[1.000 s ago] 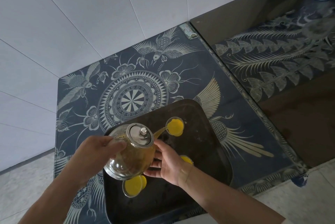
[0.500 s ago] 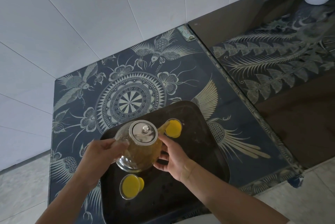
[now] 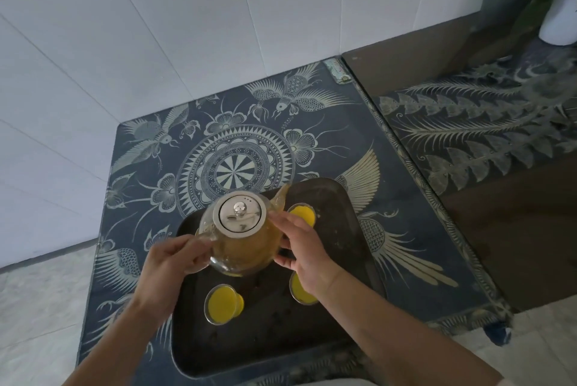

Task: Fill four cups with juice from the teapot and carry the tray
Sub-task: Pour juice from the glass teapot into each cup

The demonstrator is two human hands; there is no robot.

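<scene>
A glass teapot with a steel lid, holding amber juice, hangs upright above the dark tray. My left hand grips its handle on the left. My right hand presses against its right side. Three small glass cups of yellow juice show on the tray: one at the far right beside the spout, one near the front left, one partly under my right wrist. The teapot hides the tray's far-left part.
The tray sits on a dark blue table painted with birds and a round medallion, set against a white tiled wall. A second patterned surface adjoins on the right, with a white plant pot at its far end. Tiled floor lies below.
The teapot has tipped back from pouring into the far-right cup to nearly upright, and has moved back towards the far-left side of the tray. Both hands stay on it.
</scene>
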